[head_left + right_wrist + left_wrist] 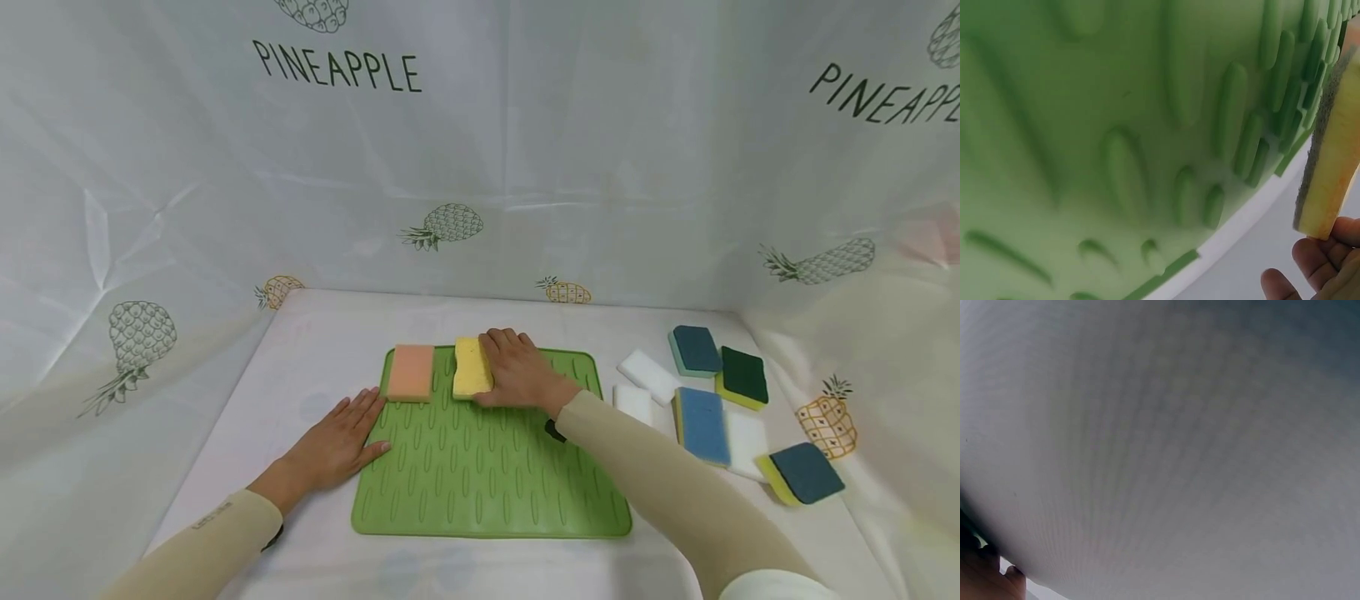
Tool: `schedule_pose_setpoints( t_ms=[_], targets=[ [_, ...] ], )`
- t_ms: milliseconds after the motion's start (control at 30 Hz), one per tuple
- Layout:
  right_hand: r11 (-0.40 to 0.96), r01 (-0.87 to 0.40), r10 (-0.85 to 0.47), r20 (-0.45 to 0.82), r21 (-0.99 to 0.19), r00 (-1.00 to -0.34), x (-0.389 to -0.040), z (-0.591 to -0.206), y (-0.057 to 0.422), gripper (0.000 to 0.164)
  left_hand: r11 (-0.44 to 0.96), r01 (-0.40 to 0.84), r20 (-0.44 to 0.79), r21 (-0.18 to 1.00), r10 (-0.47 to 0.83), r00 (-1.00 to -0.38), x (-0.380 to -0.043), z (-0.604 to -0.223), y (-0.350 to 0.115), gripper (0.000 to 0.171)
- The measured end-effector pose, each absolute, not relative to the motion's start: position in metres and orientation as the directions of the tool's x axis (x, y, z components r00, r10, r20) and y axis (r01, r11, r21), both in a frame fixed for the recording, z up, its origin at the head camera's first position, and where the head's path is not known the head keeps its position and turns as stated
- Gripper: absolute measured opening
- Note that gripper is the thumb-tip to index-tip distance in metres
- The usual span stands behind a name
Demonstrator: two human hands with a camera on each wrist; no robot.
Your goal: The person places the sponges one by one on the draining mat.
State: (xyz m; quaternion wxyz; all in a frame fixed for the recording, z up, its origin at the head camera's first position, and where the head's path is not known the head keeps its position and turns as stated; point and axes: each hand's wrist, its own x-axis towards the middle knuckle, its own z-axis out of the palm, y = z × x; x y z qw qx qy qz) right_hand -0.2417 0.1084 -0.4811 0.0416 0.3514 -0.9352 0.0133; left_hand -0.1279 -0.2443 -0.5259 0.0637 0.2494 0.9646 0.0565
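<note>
Right grip, yellow sponge pinched, left part exposed

White sheeting printed with pineapples (some green, some orange, with dark "PINEAPPLE" lettering) surrounds the pale worktop, where, on the right, four two-layered sponges and three plain white pads lie loosely clustered at varied angles.
</note>
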Motion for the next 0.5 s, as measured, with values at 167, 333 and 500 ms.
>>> schedule_pose_setpoints(
  t_ms=[167,333,500],
  targets=[
    [0.755,-0.656,-0.655,0.051,-0.002,-0.754,-0.244,-0.484,0.097,0.101,0.868,0.477,-0.087,0.14,0.491,-0.867,-0.128,-0.526,-0.244,0.083],
    [0.759,-0.651,-0.651,0.022,0.007,-0.759,-0.247,-0.489,0.089,0.103,0.864,0.481,-0.068,0.146,0.494,-0.867,-0.127,-0.524,-0.244,0.082],
    [0.763,-0.646,-0.646,-0.015,0.03,-0.763,-0.248,-0.491,0.084,0.105,0.866,0.477,-0.075,0.151,0.491,-0.868,-0.127,-0.524,-0.244,0.082]
  ],
)
